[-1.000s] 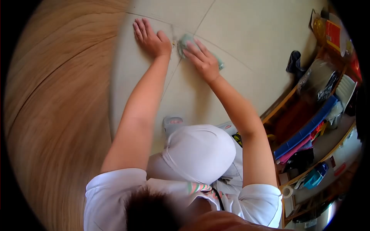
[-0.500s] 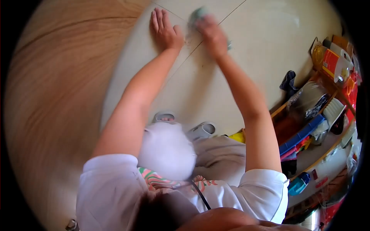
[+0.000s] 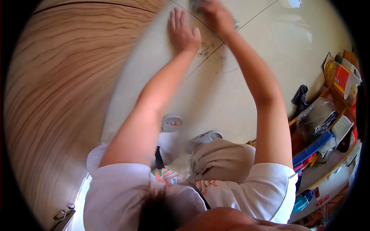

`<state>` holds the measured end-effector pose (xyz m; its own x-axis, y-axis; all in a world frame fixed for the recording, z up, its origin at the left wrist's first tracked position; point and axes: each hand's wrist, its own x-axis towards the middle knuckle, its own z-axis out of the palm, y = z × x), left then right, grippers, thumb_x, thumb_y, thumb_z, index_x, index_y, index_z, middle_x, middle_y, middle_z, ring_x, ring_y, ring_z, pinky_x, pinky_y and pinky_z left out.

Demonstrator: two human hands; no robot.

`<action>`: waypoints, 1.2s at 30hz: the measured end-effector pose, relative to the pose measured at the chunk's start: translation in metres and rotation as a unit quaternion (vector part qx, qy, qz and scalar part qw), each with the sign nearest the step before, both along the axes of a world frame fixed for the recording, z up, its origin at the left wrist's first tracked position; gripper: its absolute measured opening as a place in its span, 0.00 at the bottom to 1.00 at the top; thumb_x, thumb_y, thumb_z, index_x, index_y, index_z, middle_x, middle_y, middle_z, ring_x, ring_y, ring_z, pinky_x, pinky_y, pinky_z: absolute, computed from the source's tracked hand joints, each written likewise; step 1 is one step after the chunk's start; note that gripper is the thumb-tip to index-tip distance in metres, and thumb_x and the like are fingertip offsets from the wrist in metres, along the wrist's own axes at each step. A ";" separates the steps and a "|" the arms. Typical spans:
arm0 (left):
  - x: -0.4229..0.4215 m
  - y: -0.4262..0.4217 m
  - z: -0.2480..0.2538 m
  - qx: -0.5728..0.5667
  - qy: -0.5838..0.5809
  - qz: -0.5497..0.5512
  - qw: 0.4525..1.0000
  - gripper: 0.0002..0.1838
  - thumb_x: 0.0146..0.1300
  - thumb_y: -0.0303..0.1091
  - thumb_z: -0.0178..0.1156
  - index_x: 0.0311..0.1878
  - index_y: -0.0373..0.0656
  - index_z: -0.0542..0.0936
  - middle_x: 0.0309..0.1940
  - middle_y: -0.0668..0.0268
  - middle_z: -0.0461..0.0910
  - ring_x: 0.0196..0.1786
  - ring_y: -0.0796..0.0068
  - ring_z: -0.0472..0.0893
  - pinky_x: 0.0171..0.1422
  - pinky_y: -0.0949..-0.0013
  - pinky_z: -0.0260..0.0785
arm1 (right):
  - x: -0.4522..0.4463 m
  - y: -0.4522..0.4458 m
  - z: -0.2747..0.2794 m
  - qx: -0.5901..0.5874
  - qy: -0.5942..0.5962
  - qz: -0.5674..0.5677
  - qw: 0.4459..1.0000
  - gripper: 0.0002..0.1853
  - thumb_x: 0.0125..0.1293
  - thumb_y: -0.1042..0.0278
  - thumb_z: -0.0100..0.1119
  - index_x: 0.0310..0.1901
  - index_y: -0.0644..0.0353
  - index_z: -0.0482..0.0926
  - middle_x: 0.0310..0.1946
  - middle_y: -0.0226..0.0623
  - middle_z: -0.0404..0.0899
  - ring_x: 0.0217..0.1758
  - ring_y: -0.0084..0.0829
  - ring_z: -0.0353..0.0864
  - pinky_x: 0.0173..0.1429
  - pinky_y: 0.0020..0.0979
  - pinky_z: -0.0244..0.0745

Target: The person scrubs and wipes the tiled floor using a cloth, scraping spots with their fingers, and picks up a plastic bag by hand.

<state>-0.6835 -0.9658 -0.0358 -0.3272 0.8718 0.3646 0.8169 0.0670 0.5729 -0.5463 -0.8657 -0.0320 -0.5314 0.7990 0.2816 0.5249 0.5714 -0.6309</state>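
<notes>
My left hand (image 3: 185,34) lies flat on the pale tiled floor (image 3: 227,100), its fingers spread and nothing in it. To its right, at the top edge of the view, my right hand (image 3: 217,17) presses on a grey-green cloth (image 3: 236,24); most of the cloth is hidden under the hand, and both are blurred. Dark bits of dirt (image 3: 203,51) and a thin hair-like strand lie on the tiles by my left wrist, around a tile joint.
A wood-grained panel (image 3: 69,77) fills the left side. On the right stands a shelf (image 3: 327,175) crowded with a blue tray (image 3: 313,148), a white brush-like item (image 3: 341,129), bags and boxes. Grey slippers (image 3: 172,123) are on my feet below.
My right hand and the cloth have moved up and away from me across the tiles, uncovering more of the dirt. My left hand stays flat on the floor while the view has shifted.
</notes>
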 end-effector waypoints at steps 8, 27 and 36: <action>-0.035 -0.029 0.010 -0.011 -0.216 -0.085 0.973 0.25 0.60 0.27 0.49 0.63 0.37 0.74 0.68 0.50 0.74 0.74 0.49 0.67 0.79 0.56 0.57 | -0.008 -0.041 0.009 0.066 -0.003 0.034 0.997 0.22 0.56 0.73 0.66 0.53 0.43 0.87 0.64 0.28 0.80 0.66 0.36 0.79 0.63 0.34 0.79; -0.105 -0.188 0.019 -0.188 0.131 0.066 0.971 0.40 0.71 0.45 0.52 0.77 0.29 0.55 0.80 0.43 0.50 0.83 0.42 0.48 0.85 0.46 0.39 | 0.026 -0.190 0.010 0.036 -0.016 -0.214 0.976 0.23 0.58 0.80 0.60 0.57 0.53 0.84 0.63 0.47 0.78 0.66 0.52 0.77 0.67 0.47 0.75; -0.109 -0.191 0.016 -0.179 0.105 0.054 0.977 0.41 0.63 0.38 0.51 0.78 0.29 0.55 0.80 0.43 0.50 0.83 0.44 0.47 0.85 0.47 0.36 | 0.019 -0.138 -0.008 0.089 0.072 -0.378 0.919 0.24 0.57 0.85 0.58 0.55 0.54 0.85 0.62 0.51 0.77 0.65 0.53 0.76 0.69 0.46 0.73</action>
<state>-0.7930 -1.1567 -0.0194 -0.3749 0.9203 0.1118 0.8909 0.3243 0.3181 -0.5276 -1.0032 -0.0397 0.2088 0.8590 0.4675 0.7333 0.1788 -0.6560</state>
